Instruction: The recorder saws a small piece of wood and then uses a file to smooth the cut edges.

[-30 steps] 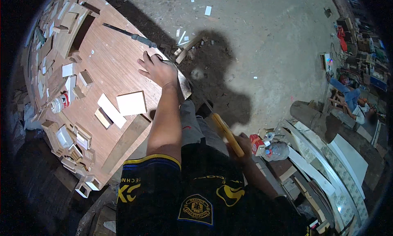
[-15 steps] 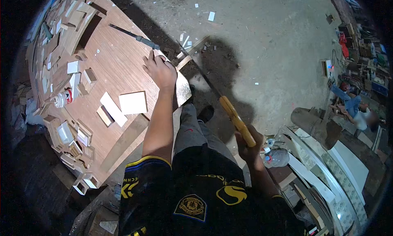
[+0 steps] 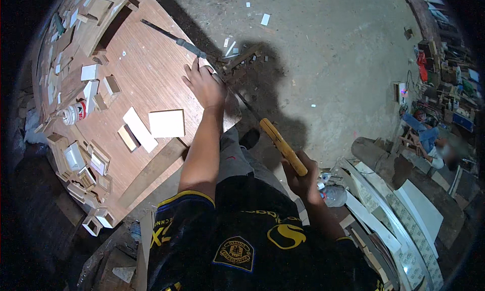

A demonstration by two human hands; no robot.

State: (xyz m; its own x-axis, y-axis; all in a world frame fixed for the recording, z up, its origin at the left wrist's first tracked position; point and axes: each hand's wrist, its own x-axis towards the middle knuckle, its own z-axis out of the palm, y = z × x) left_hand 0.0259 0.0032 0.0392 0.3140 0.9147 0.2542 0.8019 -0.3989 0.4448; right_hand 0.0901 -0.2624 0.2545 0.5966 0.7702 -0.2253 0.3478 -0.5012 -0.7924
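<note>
My right hand [image 3: 304, 177] is wrapped round the long yellowish wooden handle [image 3: 284, 146] of a hand saw. Its thin dark blade [image 3: 246, 103] runs up and left to the table's edge, close beside my left hand [image 3: 208, 88]. That hand lies on the table's right corner with its fingers spread and pressing down. Any wood beneath its palm is mostly hidden. Just beyond the fingertips, a slim dark tool with a grey grip [image 3: 190, 47] rests along the edge. A white-faced square panel [image 3: 167, 124] lies on the table, left of my forearm.
The wood-grain table [image 3: 146, 63] carries small box-like wooden pieces [image 3: 103, 182], a white-and-red container [image 3: 74, 112] and a curved wooden piece [image 3: 108, 23]. Scraps [image 3: 265, 19] dot the concrete floor. Long boards [image 3: 399, 215] and a plastic bottle [image 3: 333, 195] are at right; another person sits farther off.
The saw and my right hand have moved up and left, bringing the blade nearer my left hand. The pale strip that jutted past the table edge no longer shows clearly.
</note>
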